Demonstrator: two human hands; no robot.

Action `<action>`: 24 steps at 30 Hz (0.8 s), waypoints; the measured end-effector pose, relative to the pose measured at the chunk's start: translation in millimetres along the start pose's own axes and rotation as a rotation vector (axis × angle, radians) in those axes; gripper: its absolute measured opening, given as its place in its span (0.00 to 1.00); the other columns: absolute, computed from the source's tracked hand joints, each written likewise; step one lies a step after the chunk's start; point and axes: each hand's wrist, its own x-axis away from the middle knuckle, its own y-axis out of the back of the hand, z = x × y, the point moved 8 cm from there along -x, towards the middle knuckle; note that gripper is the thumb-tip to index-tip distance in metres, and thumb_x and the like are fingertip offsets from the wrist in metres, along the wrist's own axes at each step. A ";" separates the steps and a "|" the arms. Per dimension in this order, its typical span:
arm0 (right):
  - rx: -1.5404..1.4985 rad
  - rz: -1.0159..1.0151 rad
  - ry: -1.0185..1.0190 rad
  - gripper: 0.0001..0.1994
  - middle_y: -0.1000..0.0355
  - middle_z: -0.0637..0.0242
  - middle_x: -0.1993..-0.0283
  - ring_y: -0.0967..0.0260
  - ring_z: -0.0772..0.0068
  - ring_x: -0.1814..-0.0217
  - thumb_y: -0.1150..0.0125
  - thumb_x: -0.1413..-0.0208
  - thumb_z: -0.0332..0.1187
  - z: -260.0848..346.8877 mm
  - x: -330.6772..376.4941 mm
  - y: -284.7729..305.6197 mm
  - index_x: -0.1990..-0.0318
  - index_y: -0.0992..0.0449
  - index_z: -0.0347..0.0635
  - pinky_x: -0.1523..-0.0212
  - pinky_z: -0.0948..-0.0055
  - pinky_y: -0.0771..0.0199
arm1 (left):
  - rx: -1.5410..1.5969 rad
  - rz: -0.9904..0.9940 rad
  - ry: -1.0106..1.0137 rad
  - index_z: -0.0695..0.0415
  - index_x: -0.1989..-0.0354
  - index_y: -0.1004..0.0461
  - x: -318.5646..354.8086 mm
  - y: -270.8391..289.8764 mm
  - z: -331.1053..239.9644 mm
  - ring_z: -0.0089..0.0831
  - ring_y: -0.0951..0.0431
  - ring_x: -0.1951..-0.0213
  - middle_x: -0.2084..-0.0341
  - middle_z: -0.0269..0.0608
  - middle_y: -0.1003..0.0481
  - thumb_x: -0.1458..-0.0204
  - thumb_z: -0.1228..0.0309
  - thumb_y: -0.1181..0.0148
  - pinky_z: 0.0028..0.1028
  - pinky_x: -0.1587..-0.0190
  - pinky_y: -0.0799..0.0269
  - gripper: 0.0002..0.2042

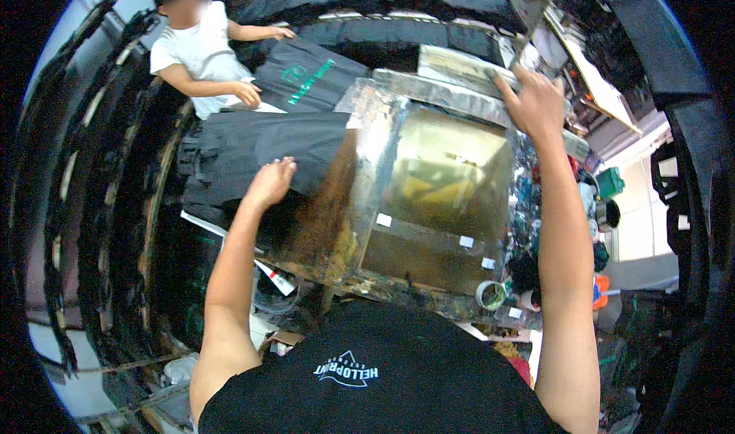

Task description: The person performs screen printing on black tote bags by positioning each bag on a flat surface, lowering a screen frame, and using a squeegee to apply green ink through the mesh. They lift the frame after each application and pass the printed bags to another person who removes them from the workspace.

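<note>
My left hand (273, 183) is over the black fabric (260, 147) laid out at my left, its fingers held out and nothing in them. Whether the fingertips touch the cloth I cannot tell. Farther off, my right hand (536, 101) closes on the right end of a pale bar that looks like a squeegee (455, 65). This bar lies along the far side of a screen-printing frame (375, 181). The frame has a yellowish, see-through mesh (452, 158) and sits flat in front of me.
Across at the left, a person in a white shirt (200, 51) handles a dark garment (295, 70) with a green print. A small tub with green ink (491, 294) stands by the frame's near right corner. Containers and rags (605, 216) crowd the right side.
</note>
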 end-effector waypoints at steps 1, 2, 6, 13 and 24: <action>0.001 -0.006 0.004 0.31 0.19 0.52 0.59 0.21 0.51 0.52 0.50 0.38 0.65 0.0 -1.9 -1.8 0.58 0.19 0.43 0.45 0.44 0.33 | 0.002 -0.010 -0.002 0.66 0.40 0.28 5.3 -15.0 -29.9 0.61 0.27 0.40 0.43 0.63 0.26 0.30 0.56 0.61 0.51 0.35 0.35 0.26; 0.009 -0.007 0.005 0.32 0.19 0.52 0.59 0.21 0.51 0.52 0.51 0.38 0.66 -0.7 -3.0 -4.1 0.57 0.19 0.43 0.46 0.44 0.32 | 0.014 -0.049 -0.079 0.66 0.40 0.28 9.1 -30.1 -69.2 0.62 0.26 0.43 0.46 0.65 0.25 0.30 0.56 0.62 0.53 0.37 0.34 0.25; 0.041 -0.021 0.035 0.33 0.18 0.52 0.61 0.20 0.50 0.53 0.52 0.39 0.67 5.0 -9.5 -2.8 0.57 0.17 0.44 0.48 0.43 0.30 | -0.131 0.104 -0.295 0.59 0.31 0.36 10.6 -156.7 -199.7 0.62 0.38 0.32 0.30 0.66 0.42 0.31 0.48 0.61 0.61 0.33 0.42 0.30; -0.142 0.141 -0.063 0.38 0.21 0.47 0.66 0.21 0.47 0.60 0.55 0.39 0.70 1.3 -21.9 14.9 0.68 0.20 0.37 0.56 0.50 0.24 | -0.111 0.075 -0.424 0.45 0.22 0.46 20.0 -252.0 -258.2 0.67 0.60 0.24 0.22 0.56 0.57 0.49 0.23 0.56 0.76 0.33 0.75 0.51; -0.199 0.003 -0.048 0.36 0.21 0.49 0.69 0.22 0.47 0.60 0.51 0.39 0.68 -4.9 -27.6 12.5 0.74 0.21 0.39 0.47 0.44 0.31 | 0.028 0.077 -0.609 0.46 0.24 0.43 24.0 -269.6 -349.1 0.63 0.64 0.23 0.22 0.55 0.58 0.55 0.21 0.50 0.74 0.31 0.77 0.54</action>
